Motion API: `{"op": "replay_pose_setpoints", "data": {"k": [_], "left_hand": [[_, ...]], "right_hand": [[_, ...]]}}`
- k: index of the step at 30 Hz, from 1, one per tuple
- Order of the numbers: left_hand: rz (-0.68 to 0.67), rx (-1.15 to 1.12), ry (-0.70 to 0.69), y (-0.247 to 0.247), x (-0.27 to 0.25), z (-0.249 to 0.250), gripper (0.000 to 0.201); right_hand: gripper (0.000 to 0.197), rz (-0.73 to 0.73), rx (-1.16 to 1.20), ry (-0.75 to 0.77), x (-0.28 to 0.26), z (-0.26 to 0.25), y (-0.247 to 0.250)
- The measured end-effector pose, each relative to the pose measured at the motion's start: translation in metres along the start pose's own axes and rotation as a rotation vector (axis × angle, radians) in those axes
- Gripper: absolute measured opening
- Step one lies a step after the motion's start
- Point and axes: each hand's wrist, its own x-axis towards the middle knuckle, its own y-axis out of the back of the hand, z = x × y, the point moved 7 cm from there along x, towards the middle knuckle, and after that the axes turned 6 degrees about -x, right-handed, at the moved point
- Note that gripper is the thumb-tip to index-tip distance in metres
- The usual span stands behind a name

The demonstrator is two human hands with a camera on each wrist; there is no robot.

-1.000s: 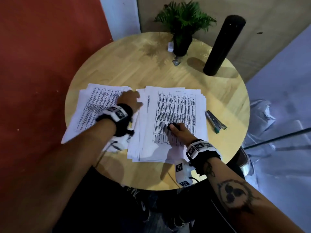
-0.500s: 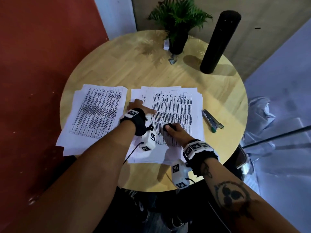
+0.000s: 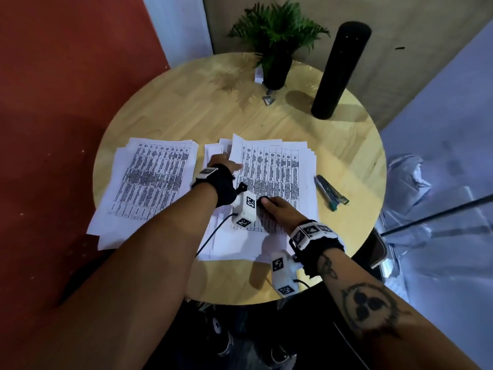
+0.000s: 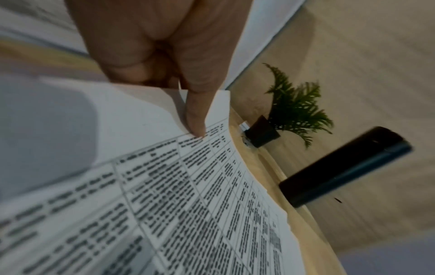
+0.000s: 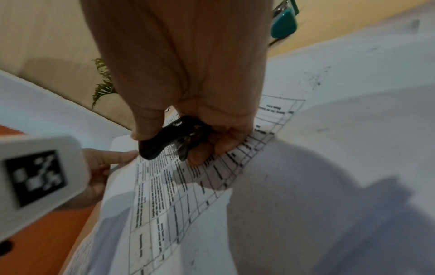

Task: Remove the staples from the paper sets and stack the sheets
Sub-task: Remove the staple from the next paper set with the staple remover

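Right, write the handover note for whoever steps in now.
Left hand: pinches the top sheet of the right pile at its left edge, lifting the far corner.
Right hand: grips the staple remover and rests on that same pile.
Left pile lies flat beside it on the table; a stapler sits right of the piles.
Done: cannot tell how many sets are unstapled.
Left: check the lifted set for a staple, then stack the sheets.
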Motion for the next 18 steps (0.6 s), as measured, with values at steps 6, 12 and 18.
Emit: {"op": "replay_pose_setpoints", "data": {"k": [6,12,18], "left_hand": [[0.001,-0.182,-0.333,0.036,-0.035,0.034,0.037],[-0.098,-0.350,-0.564,0.068,-0.102,0.087,0.047],[-0.113,-0.393,-0.692,0.098,-0.149,0.111,0.029]], "right_hand": [[0.034,0.260,0.047,0.157,-0.022,-0.038,0.041],[0.040,0.401,-0.282,0.660,-0.077,-0.171,0.087],[0.046,0.223,-0.765,0.747,-0.117,-0.255,0.087]]}}
